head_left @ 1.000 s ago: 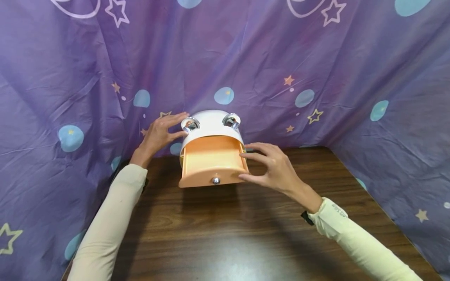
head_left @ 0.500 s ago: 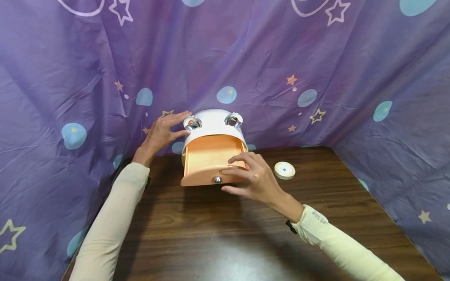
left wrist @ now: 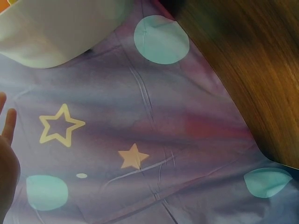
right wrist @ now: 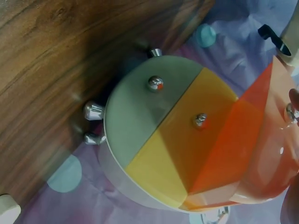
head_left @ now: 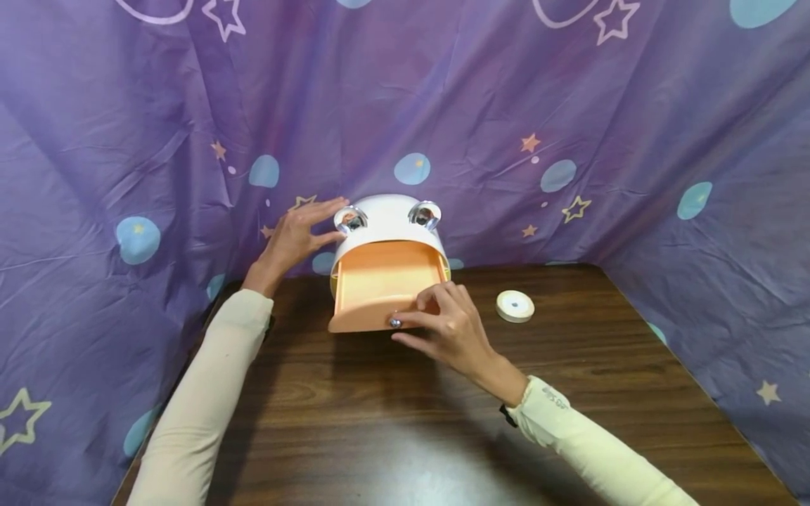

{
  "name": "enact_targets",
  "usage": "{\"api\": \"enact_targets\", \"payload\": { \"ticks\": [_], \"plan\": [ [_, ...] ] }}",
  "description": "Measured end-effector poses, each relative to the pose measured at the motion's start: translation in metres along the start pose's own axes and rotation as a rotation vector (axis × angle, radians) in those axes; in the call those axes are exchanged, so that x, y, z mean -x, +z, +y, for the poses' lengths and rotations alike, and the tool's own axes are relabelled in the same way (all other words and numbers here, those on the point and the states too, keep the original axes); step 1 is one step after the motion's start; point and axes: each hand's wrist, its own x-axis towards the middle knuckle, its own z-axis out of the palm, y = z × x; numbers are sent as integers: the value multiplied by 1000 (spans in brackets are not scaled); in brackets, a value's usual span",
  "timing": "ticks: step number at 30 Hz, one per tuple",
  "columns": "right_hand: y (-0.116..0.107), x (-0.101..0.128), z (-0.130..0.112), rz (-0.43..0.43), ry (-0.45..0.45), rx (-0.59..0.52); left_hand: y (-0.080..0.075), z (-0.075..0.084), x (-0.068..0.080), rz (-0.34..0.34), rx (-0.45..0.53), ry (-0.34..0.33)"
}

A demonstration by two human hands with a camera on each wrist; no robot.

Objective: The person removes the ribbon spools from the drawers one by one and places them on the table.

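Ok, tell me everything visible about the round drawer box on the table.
The round drawer box looks like white plastic and stands at the table's back edge against the purple cloth. Two shiny rings sit on top. Its orange top drawer is pulled out; the right wrist view shows yellow and grey fronts below, with silver knobs and feet. The left hand steadies its side; the right hand holds the drawer front.

The round box (head_left: 386, 218) has a white shell; its open top drawer (head_left: 380, 288) is peach-orange, above a yellow drawer (right wrist: 177, 140) and a pale grey-green one (right wrist: 140, 112), all with silver knobs. Behind the box hangs a purple cloth (head_left: 569, 105) patterned with blue dots and gold stars. Right of the box lies a cream tape roll (head_left: 515, 306) on the dark brown wood-grain table (head_left: 392, 422).
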Motion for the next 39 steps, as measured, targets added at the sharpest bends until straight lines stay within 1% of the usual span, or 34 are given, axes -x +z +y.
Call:
{"api": "enact_targets", "payload": {
  "ticks": [6, 12, 18, 26, 33, 39],
  "plan": [
    [5, 3, 0, 46, 6, 24, 1, -2, -1, -3, 10, 11],
    [6, 2, 2, 70, 12, 18, 1, -2, -3, 1, 13, 9],
    [8, -1, 6, 59, 13, 26, 1, -1, -3, 2, 16, 7],
    [16, -11, 23, 62, 44, 55, 0, 0, -1, -10, 0, -21],
    [24, -17, 34, 61, 74, 58, 0, 0, 0, -4, 1, -19],
    [32, -21, 43, 49, 107, 77, 0, 0, -1, 5, 2, -5]
  ]
}}
